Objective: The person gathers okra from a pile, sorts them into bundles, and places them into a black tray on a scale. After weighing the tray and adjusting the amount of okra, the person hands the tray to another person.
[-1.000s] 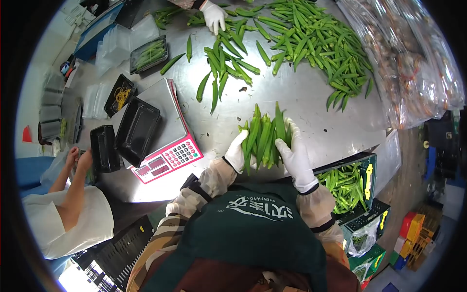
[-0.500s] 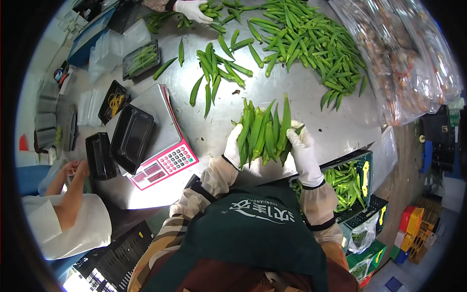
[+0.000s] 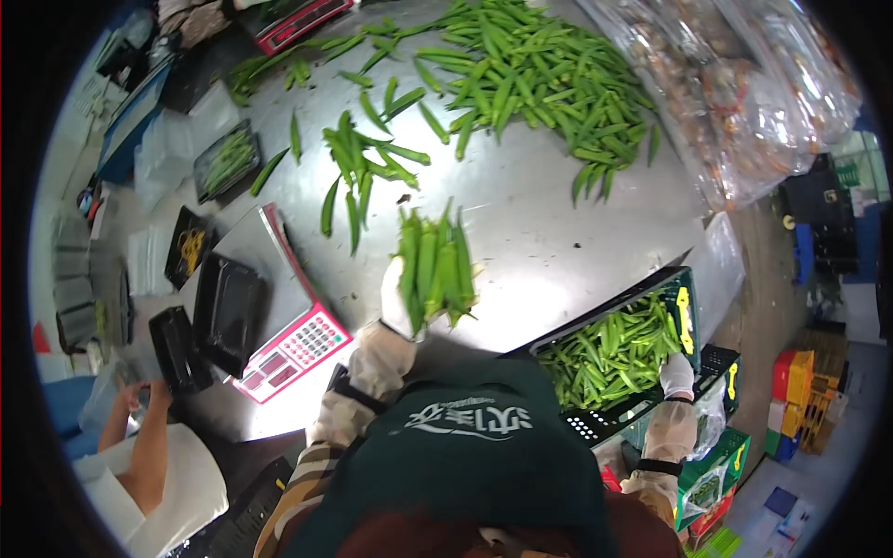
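Note:
A bunch of green okra pods (image 3: 435, 267) stands above the metal table, with my gloved left hand (image 3: 396, 296) closed on its left side. At the right, my gloved right hand (image 3: 677, 376) is at the side of a dark crate (image 3: 609, 416) full of okra (image 3: 609, 358). Its fingers are too small and unclear to tell whether they grip the rim or a pod. Beyond the held bunch, a small group of pods (image 3: 349, 158) lies loose on the table.
A large okra heap (image 3: 521, 84) covers the far table. Clear plastic bags (image 3: 744, 112) lie far right. A pink-edged scale (image 3: 307, 339) and an empty black tray (image 3: 231, 312) are at left. Another person's hands (image 3: 139, 400) show at lower left.
My right hand has let go of the bunch and moved down and right to the crate. My left hand still holds the okra. The view has shifted, and the gloved hand at the far side is gone.

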Motion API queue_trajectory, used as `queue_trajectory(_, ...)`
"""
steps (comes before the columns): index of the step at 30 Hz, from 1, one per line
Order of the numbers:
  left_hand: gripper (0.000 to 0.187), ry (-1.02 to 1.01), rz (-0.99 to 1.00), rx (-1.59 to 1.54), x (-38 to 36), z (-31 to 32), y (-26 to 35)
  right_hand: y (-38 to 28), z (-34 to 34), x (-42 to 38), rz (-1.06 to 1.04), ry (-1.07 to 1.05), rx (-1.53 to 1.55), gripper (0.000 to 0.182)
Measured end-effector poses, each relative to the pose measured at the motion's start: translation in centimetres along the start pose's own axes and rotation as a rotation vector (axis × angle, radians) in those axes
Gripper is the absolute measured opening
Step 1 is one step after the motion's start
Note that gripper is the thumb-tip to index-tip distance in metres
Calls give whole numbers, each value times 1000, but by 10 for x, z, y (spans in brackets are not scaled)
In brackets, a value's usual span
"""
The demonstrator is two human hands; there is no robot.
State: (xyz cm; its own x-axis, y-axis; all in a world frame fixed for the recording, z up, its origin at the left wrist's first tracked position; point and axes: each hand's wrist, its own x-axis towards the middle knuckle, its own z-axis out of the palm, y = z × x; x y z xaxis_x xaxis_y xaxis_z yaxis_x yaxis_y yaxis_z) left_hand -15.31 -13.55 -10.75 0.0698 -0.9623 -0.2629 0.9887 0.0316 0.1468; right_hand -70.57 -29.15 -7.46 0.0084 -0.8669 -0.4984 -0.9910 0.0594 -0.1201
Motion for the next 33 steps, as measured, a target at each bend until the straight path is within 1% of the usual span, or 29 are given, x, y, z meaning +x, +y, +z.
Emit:
queue_trajectory(1,74,-47,-5,-24,0,-6,1,-1,-13,-4,75,52,116,17)
queue_trajectory(2,71,-92,-8,-47,1,-12,1,-61,-37,-9,208,-71,606,17)
queue_trajectory(4,74,-19,-2,30,-2,-7,3,-114,-38,29,-178,184,519,15)
queue_trajectory(5,75,-9,14,81,-2,-3,4,-136,-27,61,-239,337,459,17)
queue_trajectory(6,72,44,16,43,-4,7,4,-158,-17,93,-287,495,385,21)
queue_trajectory(8,85,114,17,140,-9,14,11,-240,-21,115,-266,460,654,18)
queue_trajectory(9,82,133,29,98,-11,17,11,-276,-17,127,-276,435,773,21)
queue_trajectory(10,80,198,56,83,-15,20,14,-300,-19,144,-287,405,891,24)
queue_trajectory(11,75,167,65,53,-17,22,15,-311,-9,183,-279,502,752,28)
queue_trajectory(12,70,142,81,23,-20,23,17,-319,20,233,-275,589,612,33)
queue_trajectory(13,71,154,88,45,-22,23,20,-325,41,261,-278,664,472,39)
queue_trajectory(15,73,174,131,81,-29,24,24,-337,54,266,-300,806,133,53)
queue_trajectory(16,75,215,161,158,-31,35,28,-340,46,271,-310,580,217,57)
queue_trajectory(17,75,195,188,169,-32,38,32,-353,43,262,-265,549,304,50)
queue_trajectory(18,76,167,213,179,-34,38,35,-347,54,278,-352,457,455,43)
queue_trajectory(19,76,149,232,152,-35,35,37,-359,53,263,-404,214,822,36)
queue_trajectory(21,77,128,263,118,-37,32,42,-389,38,200,-359,-340,977,34)
queue_trajectory(23,77,136,278,131,-40,27,47,-419,54,129,-377,-939,1414,40)
queue_trajectory(24,77,143,286,118,-43,27,50,-439,40,79,-369,-1257,1470,45)
queue_trajectory(25,73,58,281,-2,-49,33,53,-454,34,39,-374,-1327,1497,47)
queue_trajectory(26,70,99,284,-23,-55,22,58,-465,40,13,-353,-1429,1503,45)
queue_trajectory(27,68,218,320,48,-62,16,62,-475,56,-4,-367,-1436,1504,43)
queue_trajectory(28,66,337,354,117,-71,16,66,-485,70,-20,-332,-1375,1515,41)
queue_trajectory(29,64,204,313,32,-81,18,73,-489,74,-29,-358,-1441,1493,42)
queue_trajectory(30,64,179,322,33,-94,17,79,-494,74,-38,-382,-1508,1466,44)
queue_trajectory(32,70,112,310,23,-117,21,89,-503,88,-50,-384,-1373,1245,49)
queue_trajectory(33,73,82,286,-45,-126,19,90,-506,95,-58,-384,-1307,1133,53)
